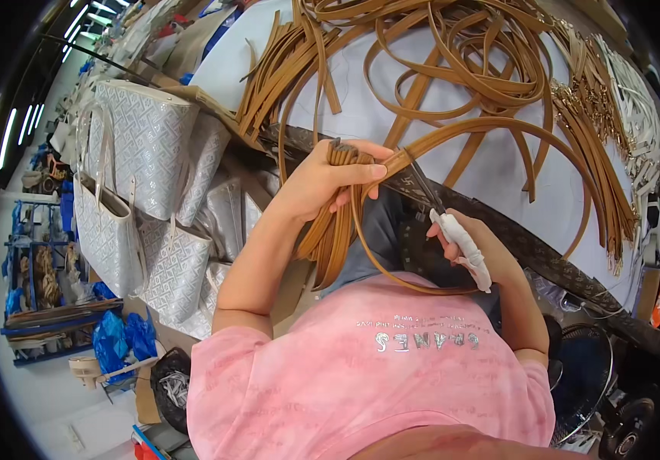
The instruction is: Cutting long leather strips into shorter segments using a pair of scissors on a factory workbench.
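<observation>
While the left hand [321,178] grips brown straps [334,239], the right hand [486,239] holds scissors [453,227].

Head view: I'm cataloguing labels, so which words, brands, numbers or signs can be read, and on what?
Pink shirt: large silvery lettering, legible but not copied here; smaller lines too blurred.
Silvery bags: geometric pattern, no readable words.
Brown strap bundle: no text visible.
</observation>
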